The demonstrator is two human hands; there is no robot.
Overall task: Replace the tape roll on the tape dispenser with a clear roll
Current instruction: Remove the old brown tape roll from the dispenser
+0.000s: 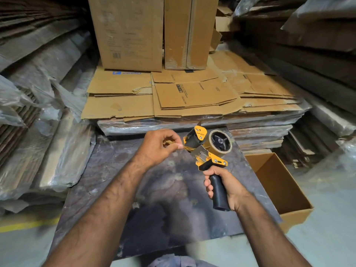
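An orange and black tape dispenser (205,151) is held upright above a dark table (119,189). My right hand (225,186) grips its black handle. A nearly used-up tape roll (219,142), brownish and on a black hub, sits on the dispenser. My left hand (160,146) is just left of the dispenser head and pinches a crumpled strip of tape (174,144) that runs from the dispenser's front. No separate clear roll shows in view.
An open cardboard box (279,187) stands on the floor right of the table. Behind the table lie flattened cartons (192,97) on wrapped stacks, with upright boxes (154,31) behind. Plastic-wrapped cardboard bundles (48,122) crowd the left and right sides.
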